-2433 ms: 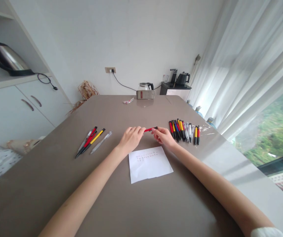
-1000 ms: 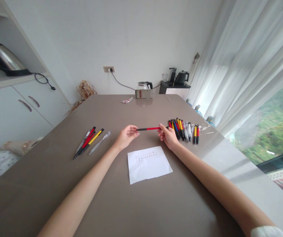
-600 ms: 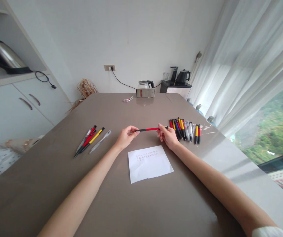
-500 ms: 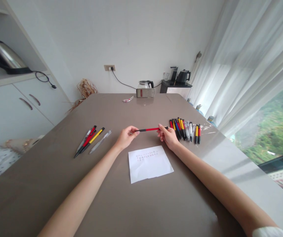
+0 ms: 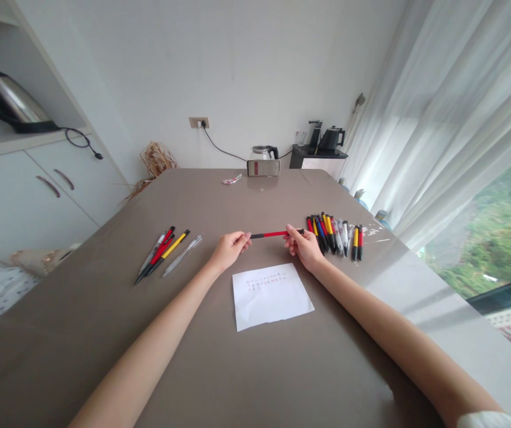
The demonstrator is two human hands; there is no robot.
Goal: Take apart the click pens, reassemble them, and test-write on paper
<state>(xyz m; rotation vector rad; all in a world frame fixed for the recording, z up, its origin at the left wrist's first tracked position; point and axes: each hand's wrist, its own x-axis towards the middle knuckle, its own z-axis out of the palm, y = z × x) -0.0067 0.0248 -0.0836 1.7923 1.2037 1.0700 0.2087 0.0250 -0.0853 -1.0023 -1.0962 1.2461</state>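
Both hands on the red pen (image 5: 273, 234), held level over the table (image 5: 193, 368), just beyond the paper (image 5: 273, 297). L hand (image 5: 231, 249) pinches its left tip, R hand (image 5: 303, 246) grips near the right end. Left pen group (image 5: 166, 249) approx five, right pen group (image 5: 334, 233) a dozen-odd, so prob. early going. Paper's writing too small to read, no brands legible.

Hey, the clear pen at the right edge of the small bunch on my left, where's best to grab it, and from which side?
Pinch the clear pen at mid-barrel, coming from above on its right side. It lies flat and slanted on the table, with bare surface to its right, while the yellow pen sits close on its left.
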